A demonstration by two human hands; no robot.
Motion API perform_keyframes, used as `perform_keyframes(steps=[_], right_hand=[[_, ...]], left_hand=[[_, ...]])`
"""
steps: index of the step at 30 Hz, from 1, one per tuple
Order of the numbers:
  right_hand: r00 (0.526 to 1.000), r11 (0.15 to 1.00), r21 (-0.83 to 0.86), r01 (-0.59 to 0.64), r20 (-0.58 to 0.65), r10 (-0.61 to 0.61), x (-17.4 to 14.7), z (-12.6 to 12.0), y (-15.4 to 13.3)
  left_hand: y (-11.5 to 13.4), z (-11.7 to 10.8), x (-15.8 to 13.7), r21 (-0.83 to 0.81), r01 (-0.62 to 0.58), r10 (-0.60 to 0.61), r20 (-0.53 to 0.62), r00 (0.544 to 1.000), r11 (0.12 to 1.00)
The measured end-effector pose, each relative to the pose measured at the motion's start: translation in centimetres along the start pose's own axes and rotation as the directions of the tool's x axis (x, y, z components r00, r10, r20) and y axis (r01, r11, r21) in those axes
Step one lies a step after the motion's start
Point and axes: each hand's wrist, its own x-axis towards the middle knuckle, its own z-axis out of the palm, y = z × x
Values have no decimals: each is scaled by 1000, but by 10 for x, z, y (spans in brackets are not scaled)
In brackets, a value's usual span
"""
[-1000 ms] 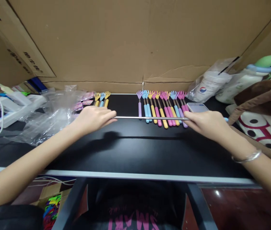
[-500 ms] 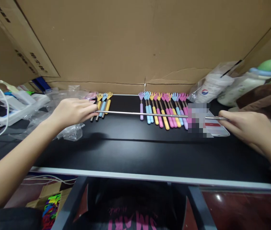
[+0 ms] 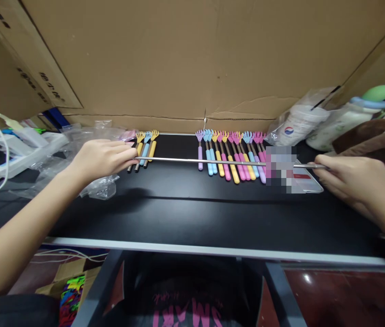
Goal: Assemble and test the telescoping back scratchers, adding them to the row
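My left hand [image 3: 105, 159] is closed around one end of a thin telescopic metal rod [image 3: 178, 159], pulled out long. At the other end my right hand [image 3: 352, 179] grips it with curled fingers. The rod runs nearly level above the black desk, and both of its ends are hidden in my hands. Behind it lies a row of small back scratchers [image 3: 234, 175] with claw heads and purple, blue, yellow and pink handles. Beside my left hand are a few more back scratchers [image 3: 144, 154], yellow and blue, with dark rods toward me.
Crumpled clear plastic bags [image 3: 102, 186] lie under my left forearm, near a white power strip [image 3: 35, 154]. A phone [image 3: 310, 181], partly blurred out, sits by my right hand. A bagged cup [image 3: 303, 125] and a bottle [image 3: 332, 127] stand behind it. Cardboard [image 3: 178, 59] walls the back.
My right hand has moved slightly to the right with its end of the rod. The left hand keeps its hold, and the view has shifted a little.
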Motion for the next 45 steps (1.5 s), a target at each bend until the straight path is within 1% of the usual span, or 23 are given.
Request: perform_keyframes(steps=[4,7,10,13,15,17,19,21,23,28,32,34,37,39,42,45], right_hand=[[994,1000,-25,18,-107,-21,-2,7,6],[978,998,-41,37,-201,-45,-3,12,9],[972,997,-60,43,-230,-55,-3,13,8],[980,998,-61,16,-199,-28,-3,13,7],[988,998,-57,-35,-152,26,-3,14,9],[991,993,-55,-102,-89,97,-3,15,13],[990,988,-66,-141,-20,140,-3,16,17],[987,985,-85,-152,33,155,-3,16,18],[985,983,-99,-152,62,159,-3,15,18],[984,982,-102,-160,63,167,-4,15,19],[984,978,-115,-173,23,176,-5,18,18],[985,981,-98,-170,14,172,-4,19,16],[988,988,-62,-140,50,143,0,21,14],[981,983,-75,-170,83,176,1,23,15],[954,957,-143,-250,134,269,1,27,17],[947,949,-181,-259,146,286,2,30,16]], left_hand=[[-2,2,-4,73,-12,12,-7,1000,997],[-3,3,-6,56,-9,10,-14,1000,998],[-3,4,-6,71,-29,32,-44,999,997],[-6,6,-8,139,-81,94,-94,991,987],[-11,9,-12,173,-90,111,-116,987,981],[-17,13,-18,203,-74,98,-112,989,976],[-24,17,-25,221,-45,64,-79,995,974],[-29,19,-31,224,-21,32,-42,999,974],[-31,20,-33,222,-2,9,-33,999,975],[-30,16,-31,216,19,-8,-52,999,976],[-30,16,-30,232,-3,24,-87,996,973],[-31,18,-30,220,4,10,-65,998,975],[-34,22,-29,168,14,-11,-19,1000,986],[-36,23,-28,175,22,-18,-24,1000,984],[-36,22,-29,248,82,-72,-51,996,965],[-33,20,-29,282,127,-128,-16,992,951]])
